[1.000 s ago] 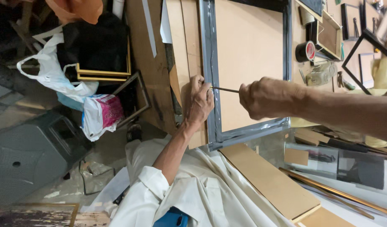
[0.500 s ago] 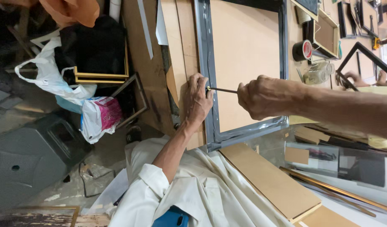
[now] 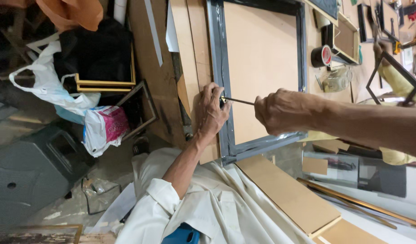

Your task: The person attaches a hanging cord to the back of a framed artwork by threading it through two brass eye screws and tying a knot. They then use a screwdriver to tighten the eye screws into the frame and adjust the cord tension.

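A large grey picture frame [image 3: 226,135] with a brown backing board [image 3: 262,68] lies face down on the workbench. My left hand [image 3: 211,113] rests on the frame's left rail, its fingers pinched around the tip of a thin metal tool [image 3: 237,100]. My right hand [image 3: 282,110] comes in from the right and is closed on the tool's handle, which it hides. The shaft lies across the backing board toward the rail. My white shirt [image 3: 217,203] fills the bottom of the view.
Brown boards [image 3: 289,194] and a gold moulding strip [image 3: 352,203] lie near the frame's lower end. A tape roll [image 3: 321,56], a small frame [image 3: 345,38] and a thin black frame [image 3: 397,77] sit at the upper right. Plastic bags [image 3: 99,129] and gold frames [image 3: 106,83] crowd the floor on the left.
Both hands stay in the same place on the tool and the rail. Only the view has shifted slightly.
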{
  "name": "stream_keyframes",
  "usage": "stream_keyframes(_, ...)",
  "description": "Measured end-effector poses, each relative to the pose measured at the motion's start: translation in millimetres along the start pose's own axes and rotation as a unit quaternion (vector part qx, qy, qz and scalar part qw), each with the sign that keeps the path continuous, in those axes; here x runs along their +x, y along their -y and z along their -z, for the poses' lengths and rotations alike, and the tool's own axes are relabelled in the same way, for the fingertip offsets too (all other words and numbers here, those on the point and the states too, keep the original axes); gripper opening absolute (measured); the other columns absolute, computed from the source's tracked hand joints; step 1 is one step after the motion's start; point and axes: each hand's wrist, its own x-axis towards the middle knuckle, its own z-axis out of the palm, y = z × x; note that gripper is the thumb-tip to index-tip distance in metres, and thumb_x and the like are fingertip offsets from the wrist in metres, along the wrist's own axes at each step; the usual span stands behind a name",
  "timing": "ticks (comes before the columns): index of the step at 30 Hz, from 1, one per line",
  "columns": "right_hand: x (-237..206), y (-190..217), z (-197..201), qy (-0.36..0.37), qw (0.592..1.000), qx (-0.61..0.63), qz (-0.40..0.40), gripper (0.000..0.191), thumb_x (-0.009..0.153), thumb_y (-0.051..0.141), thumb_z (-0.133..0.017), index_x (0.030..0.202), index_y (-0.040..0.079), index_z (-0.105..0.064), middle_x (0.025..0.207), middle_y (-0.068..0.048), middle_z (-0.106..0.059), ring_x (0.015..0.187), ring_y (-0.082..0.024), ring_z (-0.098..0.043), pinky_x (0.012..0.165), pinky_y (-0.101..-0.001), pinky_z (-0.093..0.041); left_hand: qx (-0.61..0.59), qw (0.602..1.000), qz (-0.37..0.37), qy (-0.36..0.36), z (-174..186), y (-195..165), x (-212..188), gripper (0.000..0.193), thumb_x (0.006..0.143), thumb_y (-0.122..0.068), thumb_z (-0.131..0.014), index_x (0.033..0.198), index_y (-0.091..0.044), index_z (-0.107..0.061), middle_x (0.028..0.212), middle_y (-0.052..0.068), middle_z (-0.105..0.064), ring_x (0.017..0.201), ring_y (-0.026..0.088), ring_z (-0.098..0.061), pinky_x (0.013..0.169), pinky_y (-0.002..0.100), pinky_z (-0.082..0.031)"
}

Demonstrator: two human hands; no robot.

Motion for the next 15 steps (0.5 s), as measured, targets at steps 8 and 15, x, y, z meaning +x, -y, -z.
stream_keyframes(8,18.6,-11.4,-0.4,0.199,0.977,0.064,-0.035,0.02,0.106,0.008,-0.049,0.093,0.003,-0.063,0.061,0.004,-0.052,0.042,-0.006,-0.052,0.029,-0.0226,-0.041,0.031,0.999,-0.019,-0.012,2.8,3.1,-2.3,0.043,0.08,-0.006,-0.081,0.117,-0.003,-0.058,0.12,0.013,-0.056,0.109,0.035,-0.061,0.09,0.044,-0.052)
stream_keyframes(15,9.4,-22.1,22.6,0.176,0.975,0.13,-0.051,0.02,0.099,-0.004,-0.052,0.091,0.004,-0.068,0.061,0.004,-0.054,0.045,-0.002,-0.053,0.038,-0.0212,-0.043,0.018,1.0,0.001,0.004,-0.2,5.3,-1.9,0.042,0.086,-0.005,-0.078,0.12,-0.001,-0.055,0.123,0.015,-0.053,0.108,0.033,-0.062,0.088,0.041,-0.056)
